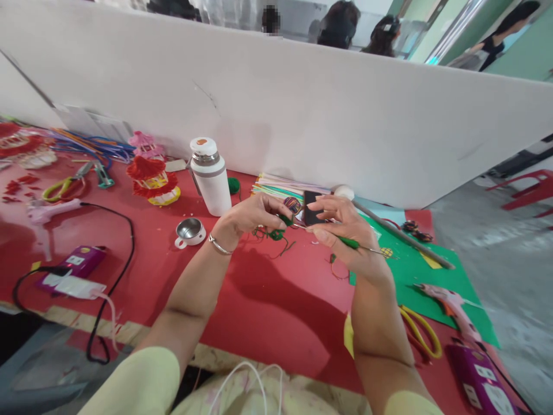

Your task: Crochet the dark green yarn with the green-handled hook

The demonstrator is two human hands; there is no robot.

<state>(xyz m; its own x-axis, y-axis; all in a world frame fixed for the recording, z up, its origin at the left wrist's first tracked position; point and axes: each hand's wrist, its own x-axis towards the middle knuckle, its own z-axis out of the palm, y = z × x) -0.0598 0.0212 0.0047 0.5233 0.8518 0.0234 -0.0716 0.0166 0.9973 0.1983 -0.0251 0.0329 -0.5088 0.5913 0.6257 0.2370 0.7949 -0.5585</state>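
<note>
My left hand (254, 216) is closed, pinching a small piece of green yarn work (285, 220) between thumb and fingers. Loose green yarn (276, 235) hangs below it onto the red table. In my right hand (352, 233) lies a crochet hook (348, 242) with a green grip and thin metal ends, held by thumb and fingers. The hook's left tip reaches the yarn at my left fingertips. Behind the hands are a multicoloured yarn ball (292, 204) and a dark phone (311, 212), partly covered by my right fingers.
A white thermos (211, 181) and steel cup (190, 230) stand left of my hands. Further left are red yarn pagodas (151, 177), pliers (64, 187) and a glue gun (54, 212). Another glue gun (453, 308) lies right on green sheet. A white partition (276, 104) rises behind.
</note>
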